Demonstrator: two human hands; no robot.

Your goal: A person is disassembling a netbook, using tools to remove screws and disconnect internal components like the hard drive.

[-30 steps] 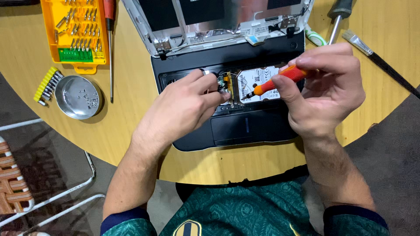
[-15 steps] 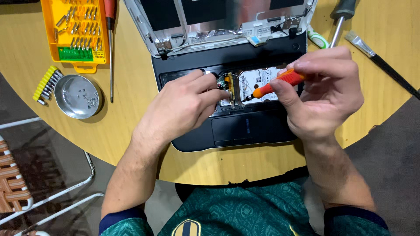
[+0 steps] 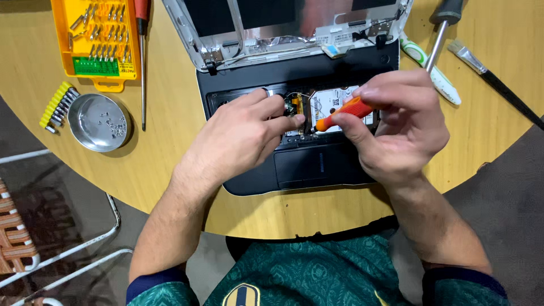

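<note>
We see the opened black laptop (image 3: 294, 164) lying on the round wooden table (image 3: 170, 170), its keyboard cover off and its silver hard drive (image 3: 328, 102) exposed in the middle. Our right hand (image 3: 396, 127) pinches a small orange-handled screwdriver (image 3: 340, 113) between thumb and fingers, tip angled down at the drive's left edge. Our left hand (image 3: 241, 136) rests on the laptop, fingers loosely curled, fingertips pressing beside that same edge. Left of the laptop sit a round metal dish of screws (image 3: 99, 122), a yellow bit strip (image 3: 55, 106) and an orange tool case (image 3: 96, 39). Right of the laptop lie a black brush (image 3: 493, 82) and a larger grey-handled screwdriver (image 3: 439, 34).
</note>
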